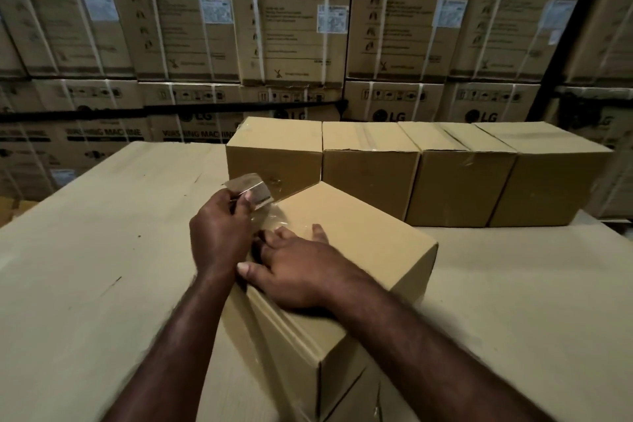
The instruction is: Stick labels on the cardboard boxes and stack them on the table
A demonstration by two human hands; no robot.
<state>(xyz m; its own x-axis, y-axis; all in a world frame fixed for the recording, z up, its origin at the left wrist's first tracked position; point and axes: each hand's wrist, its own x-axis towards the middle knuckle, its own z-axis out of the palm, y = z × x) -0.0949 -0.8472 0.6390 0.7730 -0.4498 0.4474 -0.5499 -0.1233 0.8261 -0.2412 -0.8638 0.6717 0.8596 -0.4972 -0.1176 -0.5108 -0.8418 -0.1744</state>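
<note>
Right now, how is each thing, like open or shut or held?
near box, shut, turned at an angle.
tape roll, held, strip pulled out onto the near box.
left hand, gripping the tape roll.
right hand, flat on the near box.
row of boxes, shut, taped, side by side.

a plain brown cardboard box (356, 250) lies angled on the table (85, 267); behind it, four taped boxes (370, 168) stand side by side.
</note>
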